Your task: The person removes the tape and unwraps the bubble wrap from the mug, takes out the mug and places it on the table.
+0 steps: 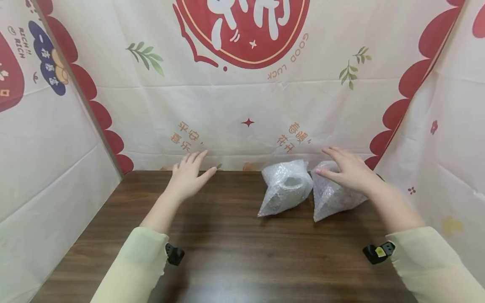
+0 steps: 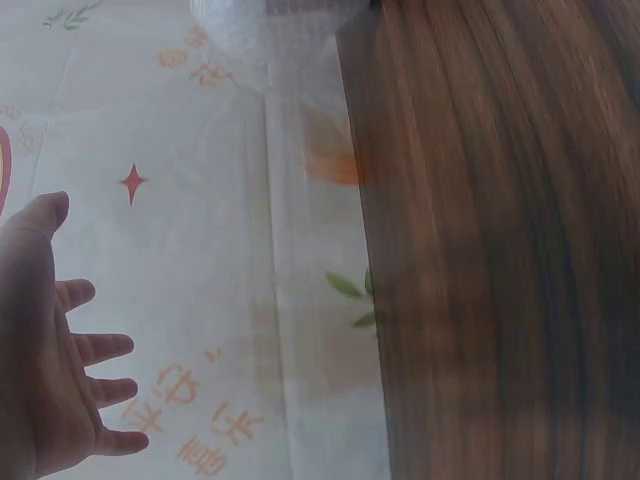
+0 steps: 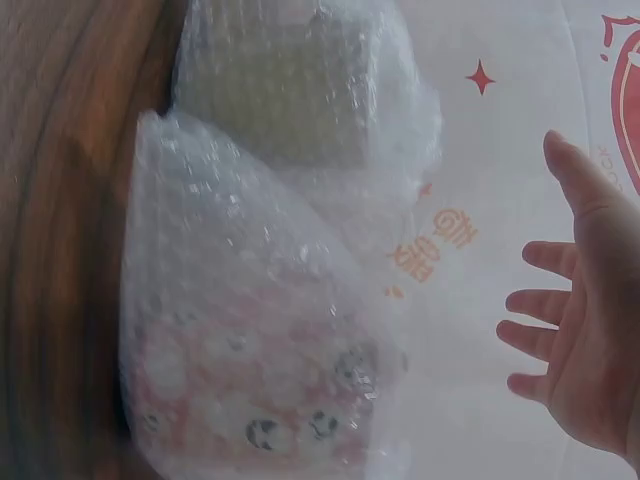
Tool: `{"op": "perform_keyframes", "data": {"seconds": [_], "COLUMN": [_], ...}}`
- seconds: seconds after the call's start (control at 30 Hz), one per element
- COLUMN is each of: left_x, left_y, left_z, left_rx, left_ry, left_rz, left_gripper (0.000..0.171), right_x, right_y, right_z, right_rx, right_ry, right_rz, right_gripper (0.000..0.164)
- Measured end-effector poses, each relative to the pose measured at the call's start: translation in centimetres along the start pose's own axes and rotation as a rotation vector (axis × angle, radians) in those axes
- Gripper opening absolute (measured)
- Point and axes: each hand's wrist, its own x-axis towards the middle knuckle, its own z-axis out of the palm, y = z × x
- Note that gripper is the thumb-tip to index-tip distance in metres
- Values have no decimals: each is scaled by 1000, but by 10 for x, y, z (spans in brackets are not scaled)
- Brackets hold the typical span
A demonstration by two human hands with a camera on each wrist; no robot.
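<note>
Two bubble-wrap bundles stand side by side at the back right of the table. Inside the left bubble-wrap bundle something pale greenish shows through in the right wrist view. The right bubble-wrap bundle covers a thing with a pink, panda-like pattern. My right hand is raised over this right bundle, partly hiding it in the head view, its fingers spread and holding nothing. Off to the left, my left hand hovers above the table's back edge with fingers apart, nothing in it.
The dark wood table reaches back to a printed cloth backdrop. Cloth side walls, left and right, close in the workspace. A small black camera sits at the left cuff, another camera at the right.
</note>
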Motion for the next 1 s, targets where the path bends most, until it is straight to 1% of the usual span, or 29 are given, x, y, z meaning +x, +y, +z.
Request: {"op": "perform_keyframes", "data": {"seconds": [0.1,0.23,0.37,0.53,0.63,0.87,1.0], "left_x": [0,0,1,4,7,13,17], "left_y": [5,10,17,27,34,54,65], "left_z": [8,20,33,51,65,96,112], "left_rx": [-52,-111,-166,-252,-330,-564,-654], "left_ry": [9,17,22,15,19,10,0], "left_rz": [19,40,60,59,53,36,23], "left_gripper": [73,71,71,71,71,68,67], "right_x": [-1,-3,-5,-6,-6,-6,-6], "right_y": [-2,-6,-9,-12,-13,-17,-22], "right_z": [7,18,30,45,55,79,92], "right_rx": [59,157,222,268,303,418,494], "right_ry": [11,12,22,68,92,118,138], "right_rz": [-28,-29,4,35,48,92,131], "right_gripper": [81,84,86,86,87,96,103]}}
